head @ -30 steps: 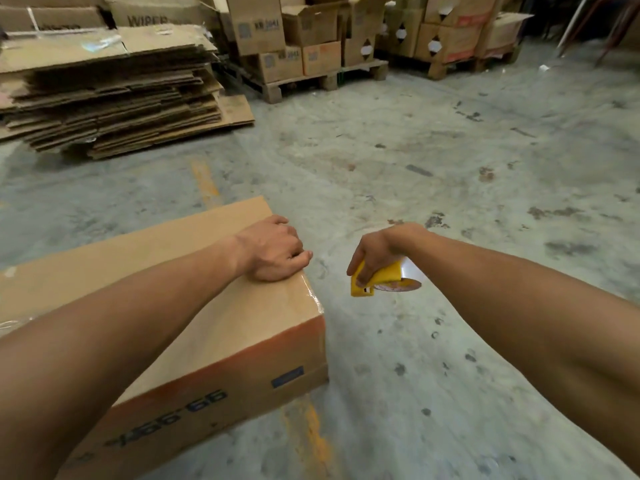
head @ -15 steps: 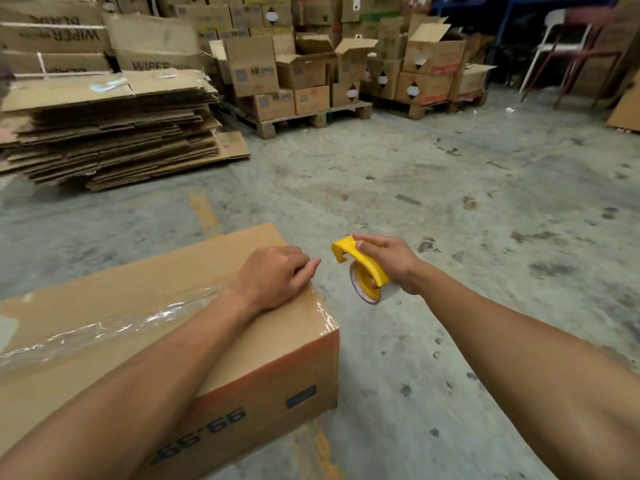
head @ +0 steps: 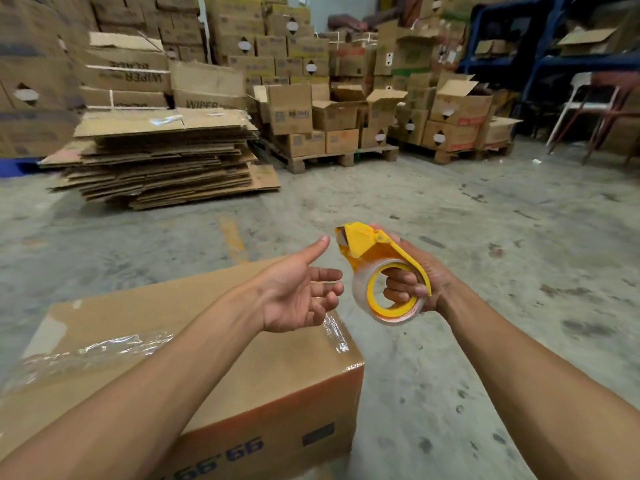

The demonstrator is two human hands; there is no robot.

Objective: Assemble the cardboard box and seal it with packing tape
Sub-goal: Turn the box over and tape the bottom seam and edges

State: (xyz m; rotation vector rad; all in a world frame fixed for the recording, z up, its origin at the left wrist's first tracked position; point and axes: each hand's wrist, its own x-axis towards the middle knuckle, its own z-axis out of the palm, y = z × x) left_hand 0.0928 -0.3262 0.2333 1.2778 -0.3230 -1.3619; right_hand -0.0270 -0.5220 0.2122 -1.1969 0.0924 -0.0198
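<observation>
- The concrete floor [head: 450, 209] carries everything; at its far edge you have a stack of flattened cardboard [head: 162, 161] and pallets of boxes [head: 332, 123].
- Your cardboard box [head: 214, 362] sits closed on the floor near you at the left, with clear tape [head: 93, 351] running along its top to the right edge.
- Your right hand [head: 419, 282] is gripped around the yellow tape dispenser [head: 384, 271], held in the air just past the box's right edge.
- Your left hand [head: 298, 292] hovers above the box's far right corner, fingers loosely spread, thumb pointing at the dispenser's blade end.
</observation>
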